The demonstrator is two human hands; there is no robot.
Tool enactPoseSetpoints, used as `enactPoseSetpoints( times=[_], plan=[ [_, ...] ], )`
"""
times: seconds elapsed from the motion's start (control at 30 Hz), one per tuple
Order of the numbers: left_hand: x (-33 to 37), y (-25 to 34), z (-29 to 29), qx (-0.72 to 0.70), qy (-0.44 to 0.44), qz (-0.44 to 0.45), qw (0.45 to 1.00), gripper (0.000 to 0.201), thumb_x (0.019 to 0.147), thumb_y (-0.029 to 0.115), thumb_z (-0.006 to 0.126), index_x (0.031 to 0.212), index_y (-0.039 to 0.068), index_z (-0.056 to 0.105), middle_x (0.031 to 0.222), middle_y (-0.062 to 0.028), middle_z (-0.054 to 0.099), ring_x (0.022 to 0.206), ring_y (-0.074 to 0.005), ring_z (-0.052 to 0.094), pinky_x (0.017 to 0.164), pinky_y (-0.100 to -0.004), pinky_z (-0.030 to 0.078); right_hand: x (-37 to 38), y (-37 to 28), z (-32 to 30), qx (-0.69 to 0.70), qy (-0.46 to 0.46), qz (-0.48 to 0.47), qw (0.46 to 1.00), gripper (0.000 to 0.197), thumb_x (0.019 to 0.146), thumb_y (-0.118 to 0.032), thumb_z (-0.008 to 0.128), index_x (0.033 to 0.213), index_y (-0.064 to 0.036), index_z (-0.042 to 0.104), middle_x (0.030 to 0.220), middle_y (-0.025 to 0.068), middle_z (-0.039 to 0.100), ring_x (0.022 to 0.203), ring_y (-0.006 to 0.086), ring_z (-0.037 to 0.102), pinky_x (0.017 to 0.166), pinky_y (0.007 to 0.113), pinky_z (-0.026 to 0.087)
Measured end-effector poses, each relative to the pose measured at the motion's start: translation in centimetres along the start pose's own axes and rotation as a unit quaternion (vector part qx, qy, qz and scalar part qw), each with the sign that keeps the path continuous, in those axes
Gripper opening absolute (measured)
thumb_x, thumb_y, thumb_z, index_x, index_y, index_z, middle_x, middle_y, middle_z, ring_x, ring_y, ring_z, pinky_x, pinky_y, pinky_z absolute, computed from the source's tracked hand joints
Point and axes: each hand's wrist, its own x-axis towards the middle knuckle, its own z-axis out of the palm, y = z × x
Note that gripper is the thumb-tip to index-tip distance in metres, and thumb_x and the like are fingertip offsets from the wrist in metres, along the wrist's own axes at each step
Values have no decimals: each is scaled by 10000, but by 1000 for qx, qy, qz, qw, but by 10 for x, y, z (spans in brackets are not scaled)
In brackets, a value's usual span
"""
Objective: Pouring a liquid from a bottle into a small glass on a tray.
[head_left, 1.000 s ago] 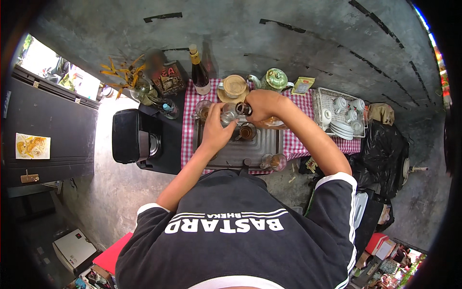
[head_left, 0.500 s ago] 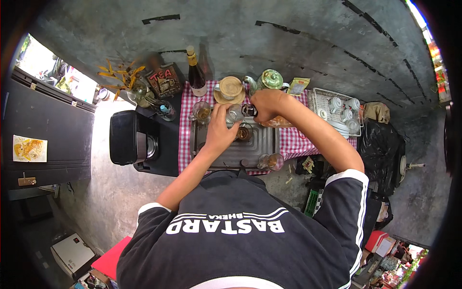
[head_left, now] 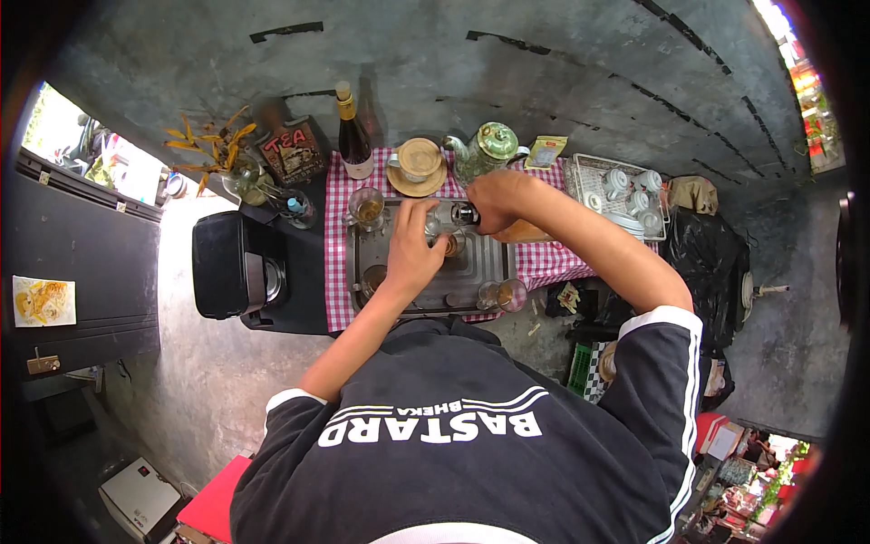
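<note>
Over the metal tray (head_left: 497, 263), my left hand (head_left: 415, 247) curls its fingers round a clear glass vessel (head_left: 441, 218). My right hand (head_left: 498, 199) closes on a dark part at that vessel's right side; its fingers partly hide what they grip. Below the vessel a glass pot (head_left: 455, 245) holding dark brown content stands on the tray, half covered by my left fingers. To the left is a glass cup (head_left: 366, 208) with some amber liquid. Another glass (head_left: 372, 279) sits near my left wrist. At the tray's near right corner are small glass cups (head_left: 501, 296).
Behind the tray stand a dark bottle (head_left: 352, 136), a lidded cup (head_left: 419, 160) on a saucer and a green teapot (head_left: 495, 145). A white wire basket (head_left: 584, 168) with cups is at right. A black appliance (head_left: 217, 265) stands left, beside the checkered cloth (head_left: 336, 272).
The whole view has shifted slightly, with the table things appearing further left. Both hands keep their grip on the glass vessel; the glass near my left wrist now shows more plainly.
</note>
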Motion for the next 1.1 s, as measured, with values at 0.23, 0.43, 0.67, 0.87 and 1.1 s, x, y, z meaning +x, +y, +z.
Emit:
enactPoseSetpoints(
  times=[0.23, 0.43, 0.67, 0.87, 1.1],
  plan=[
    [-4, -3, 3, -17, -4, -15, 1000, 508, 754, 9, 742, 1225, 20, 552, 1180, -163, 530, 1150, -399, 551, 963, -456, 458, -6, -7, 0, -18, -3, 22, 1000, 374, 727, -346, 717, 883, -11, 771, 911, 223, 738, 895, 374, 726, 804, 441, 585],
    [-7, -3, 3, -8, -4, -17, 1000, 492, 787, 27, 761, 1234, -2, 558, 1183, -159, 544, 1135, -362, 574, 984, -415, 456, -5, -10, -1, -18, -21, 18, 999, 382, 724, -339, 709, 890, -1, 765, 924, 228, 738, 894, 371, 726, 799, 438, 586],
    [-11, -8, 5, -23, -2, -21, 1000, 520, 753, 12, 748, 1231, 20, 544, 1174, -160, 533, 1170, -389, 532, 982, -458, 446, -1, -13, 3, -11, -14, 18, 1000, 403, 712, -367, 749, 868, 5, 758, 887, 231, 731, 873, 402, 712, 781, 466, 578],
    [-13, -9, 7, -17, 3, -15, 1000, 508, 762, 7, 748, 1230, 16, 551, 1172, -156, 540, 1161, -377, 541, 988, -443, 444, 3, -10, 8, -12, -31, 16, 999, 410, 708, -368, 745, 886, 2, 759, 897, 226, 733, 878, 400, 712, 782, 461, 578],
    [-15, -11, 11, -16, 3, -23, 1000, 497, 757, -8, 738, 1218, 1, 554, 1176, -163, 549, 1150, -373, 564, 987, -423, 453, 5, -11, 10, -21, -55, 33, 998, 429, 725, -386, 730, 909, 1, 760, 913, 223, 736, 881, 394, 714, 792, 454, 578]
  ],
)
